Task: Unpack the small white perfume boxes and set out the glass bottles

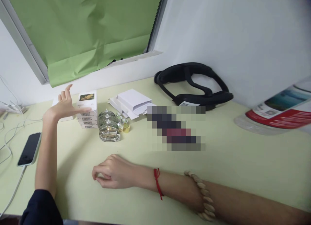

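My left hand [62, 106] is raised beside a stack of small white boxes [87, 108]. Its thumb and index finger are spread wide, with the thumb reaching in front of the boxes, and nothing is in its grasp. A row of clear glass bottles with spray nozzles, perfume bottles by their look [109, 131], stands just right of the stack. Small gold-toned caps [125, 125] are next to the bottles. My right hand [113, 171] rests on the table with curled fingers and the thumb near the index finger. No object shows in it.
Flattened white cartons [133, 100] lie behind the bottles. A black headset with a strap [194, 84] leans at the wall. A large plastic bottle [277, 111] is at right, a pixelated patch covers mid-table, and a phone [29, 149] with a cable [15, 186] lies left.
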{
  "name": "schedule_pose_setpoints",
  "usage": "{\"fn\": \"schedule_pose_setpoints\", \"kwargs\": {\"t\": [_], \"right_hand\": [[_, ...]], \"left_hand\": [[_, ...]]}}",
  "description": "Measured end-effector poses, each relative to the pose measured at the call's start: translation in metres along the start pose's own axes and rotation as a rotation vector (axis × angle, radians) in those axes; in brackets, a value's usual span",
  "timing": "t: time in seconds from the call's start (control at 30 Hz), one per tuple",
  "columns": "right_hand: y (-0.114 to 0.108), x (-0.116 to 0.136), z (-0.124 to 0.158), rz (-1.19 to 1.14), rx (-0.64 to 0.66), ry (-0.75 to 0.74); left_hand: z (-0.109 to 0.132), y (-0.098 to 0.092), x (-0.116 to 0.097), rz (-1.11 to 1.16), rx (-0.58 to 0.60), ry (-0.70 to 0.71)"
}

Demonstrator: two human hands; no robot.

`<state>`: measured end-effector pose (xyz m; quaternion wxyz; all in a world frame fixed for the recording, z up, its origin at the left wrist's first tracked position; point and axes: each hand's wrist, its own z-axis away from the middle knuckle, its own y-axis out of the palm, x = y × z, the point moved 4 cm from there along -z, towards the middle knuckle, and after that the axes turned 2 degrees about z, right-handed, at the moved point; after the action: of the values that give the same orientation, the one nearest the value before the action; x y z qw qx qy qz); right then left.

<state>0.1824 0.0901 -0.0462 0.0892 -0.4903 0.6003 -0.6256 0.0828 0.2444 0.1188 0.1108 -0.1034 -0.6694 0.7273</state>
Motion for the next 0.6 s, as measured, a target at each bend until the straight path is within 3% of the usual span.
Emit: {"fn": "schedule_pose_setpoints", "kwargs": {"t": [0.07,0.13,0.27,0.43,0.6], "right_hand": [[0.0,0.001,0.0,0.0,0.007,0.009],[0.0,0.001,-0.001,-0.008,0.014,0.011],[-0.001,0.002,-0.002,-0.02,0.03,0.018],[0.002,0.001,-0.001,-0.044,0.03,0.006],[0.004,0.001,-0.001,-0.062,0.024,-0.002]], "left_hand": [[0.001,-0.008,0.007,-0.037,-0.043,0.001],[0.002,-0.013,0.015,-0.088,-0.015,-0.026],[0.003,-0.013,0.033,-0.008,0.074,-0.234],[-0.013,0.009,0.05,-0.008,0.177,-0.425],[-0.031,0.031,0.064,-0.038,0.237,-0.379]]}}
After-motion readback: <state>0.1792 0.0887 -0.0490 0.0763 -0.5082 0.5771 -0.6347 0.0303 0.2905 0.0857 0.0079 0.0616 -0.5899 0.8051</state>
